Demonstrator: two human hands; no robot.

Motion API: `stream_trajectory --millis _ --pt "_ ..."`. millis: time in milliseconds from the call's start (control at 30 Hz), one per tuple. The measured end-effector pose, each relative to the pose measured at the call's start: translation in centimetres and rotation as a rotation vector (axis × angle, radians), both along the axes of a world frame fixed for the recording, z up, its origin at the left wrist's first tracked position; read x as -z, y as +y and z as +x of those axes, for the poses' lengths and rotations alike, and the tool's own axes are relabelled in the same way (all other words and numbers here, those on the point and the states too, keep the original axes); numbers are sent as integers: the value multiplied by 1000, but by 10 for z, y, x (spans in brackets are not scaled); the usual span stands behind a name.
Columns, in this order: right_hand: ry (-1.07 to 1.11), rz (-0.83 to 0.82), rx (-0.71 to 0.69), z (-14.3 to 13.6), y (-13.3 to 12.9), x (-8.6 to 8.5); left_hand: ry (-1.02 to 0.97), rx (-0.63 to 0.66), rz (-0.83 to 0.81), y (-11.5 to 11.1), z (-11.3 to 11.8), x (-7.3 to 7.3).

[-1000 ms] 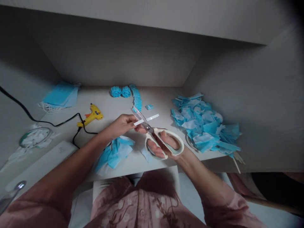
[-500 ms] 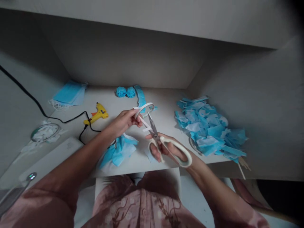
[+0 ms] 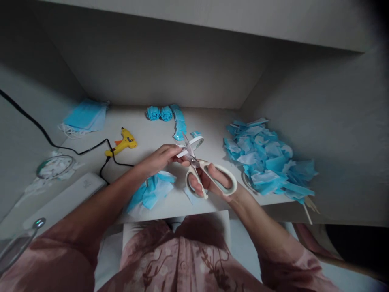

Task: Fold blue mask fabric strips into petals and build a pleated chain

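Observation:
In my left hand a thin white roll of tape is pinched, with a white strip coming off it near the fingertips. My right hand holds a pair of scissors with cream handles, thumb and fingers through the loops. The parted blades meet the tape just beside my left fingers. Behind them lies a pleated blue strip, next to two blue rosettes. Under my left wrist rests a crumpled blue and white fabric piece.
At right is a big heap of blue and white fabric scraps. To the left are a yellow glue gun with a black cord, stacked face masks, a dish of white bits and a white box. Walls enclose the tabletop.
The scissors have moved up and left, bringing their blades onto the tape beside my left fingers. The tape roll has tilted and shifted slightly right.

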State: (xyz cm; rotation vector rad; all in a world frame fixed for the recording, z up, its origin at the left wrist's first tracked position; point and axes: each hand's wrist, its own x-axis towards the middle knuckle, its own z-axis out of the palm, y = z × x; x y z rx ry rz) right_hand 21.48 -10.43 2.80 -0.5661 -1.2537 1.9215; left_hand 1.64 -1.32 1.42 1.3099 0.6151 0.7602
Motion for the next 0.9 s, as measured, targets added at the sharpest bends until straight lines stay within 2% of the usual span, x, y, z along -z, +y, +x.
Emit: stream_trajectory --millis 167,400,567,700,900 --pt "4 -27 39 2 0 0 -8 -8 -13 0 1 2" --pt "-4 -94 41 2 -1 0 68 26 73 4 -5 10" --pt "51 -180 60 2 -1 -2 -61 79 16 3 -3 6" --pt "83 -179 40 5 -2 -5 -160 130 -28 2 -3 0" --pt "50 -195 57 3 -4 0 77 92 154 0 -10 -8"
